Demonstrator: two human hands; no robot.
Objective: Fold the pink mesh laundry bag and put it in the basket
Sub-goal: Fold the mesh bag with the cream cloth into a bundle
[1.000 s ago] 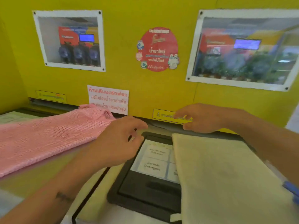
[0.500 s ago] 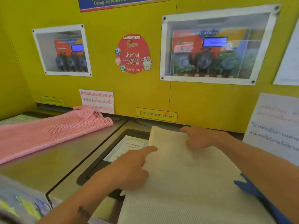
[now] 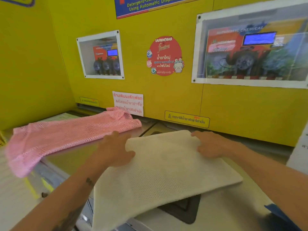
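The pink mesh laundry bag (image 3: 66, 137) lies spread out and rumpled on the washer top at the left, its far end against the yellow wall. Neither hand touches it. My left hand (image 3: 115, 150) grips the left edge of a cream mesh bag (image 3: 166, 174), thumb on top, just right of the pink bag's near edge. My right hand (image 3: 211, 144) holds the cream bag's far right corner. The cream bag is folded flat, and its near part hangs above the washer's dark panel (image 3: 185, 209). No basket is clearly in view.
A yellow wall (image 3: 166, 97) with windows, stickers and paper notices rises close behind the washer tops. A bit of yellow lattice (image 3: 2, 140) shows at the far left edge. A white sheet (image 3: 300, 150) hangs at the right.
Both hands came off the back of the machine and took hold of the cream bag, which now sits nearer me and lifted. The pink bag has stayed put.
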